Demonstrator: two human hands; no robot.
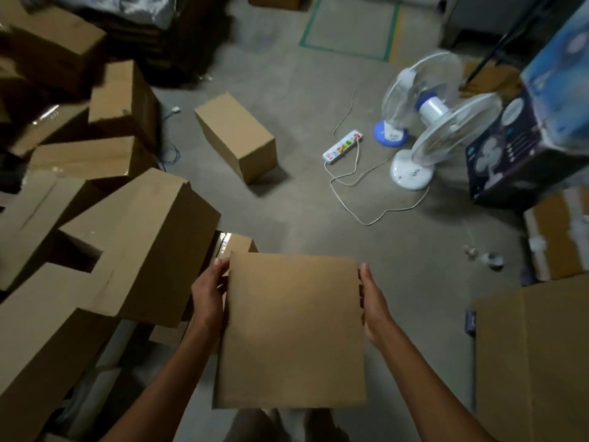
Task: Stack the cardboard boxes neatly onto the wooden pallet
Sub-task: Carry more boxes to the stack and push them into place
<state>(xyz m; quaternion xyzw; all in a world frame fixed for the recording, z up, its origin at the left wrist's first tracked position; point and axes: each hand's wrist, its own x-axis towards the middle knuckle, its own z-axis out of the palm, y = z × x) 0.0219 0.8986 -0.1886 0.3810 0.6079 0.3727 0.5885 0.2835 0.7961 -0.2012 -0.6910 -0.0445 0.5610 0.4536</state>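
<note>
Head view, looking down: I've got a plain brown flat-topped cardboard box [291, 330] at lower centre, off the floor. My left hand [208, 295] grips its left edge and my right hand [374, 301] grips the right, one on each side, which I'd say keeps the top level and square for setting down. A jumbled pile of brown cardboard boxes [140, 244] fills the left of the frame, and a lone brown box [237, 135] sits on the grey concrete floor [302, 202] at upper centre. No wooden pallet that I can make out from here.

At upper right are two white table fans [420, 100] and a white power strip [342, 146], with cables trailing between them. As for writing, my box shows none, and the print on the dark blue fan carton [510, 148] at the right edge is too blurred to read.
</note>
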